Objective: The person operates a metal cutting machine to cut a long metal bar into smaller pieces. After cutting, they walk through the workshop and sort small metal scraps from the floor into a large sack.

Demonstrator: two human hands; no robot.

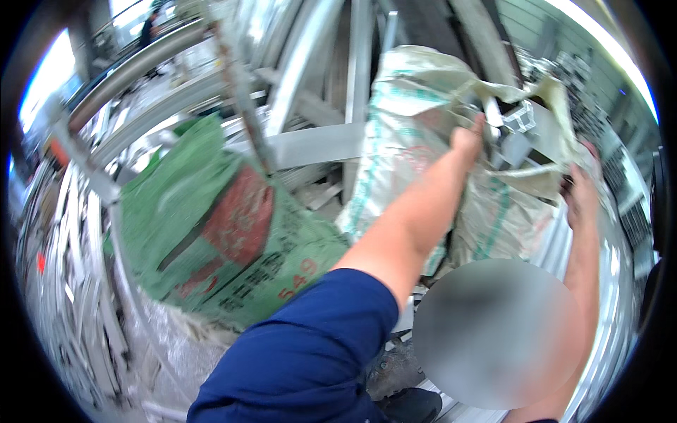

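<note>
A white woven sack point(525, 211) with green stripes stands before me, its mouth gaping. Short silvery metal profile offcuts point(518, 137) fill its top. My left hand point(467, 141) is closed on the left side of the sack's rim, thumb pointing up. On the right side of the mouth, my right hand point(582, 194) grips the rim, its fingers partly hidden by the fabric. Another white woven sack point(405, 134) with green print leans close behind my left forearm. A round grey blur covers part of my right forearm.
A bulging green woven sack point(211, 218) with a red patch stands at the left, beside a metal frame post point(240, 92). Long metal profiles point(88, 282) lie heaped at the far left. More bars point(310, 63) lean at the back, and scrap point(571, 77) is piled at right.
</note>
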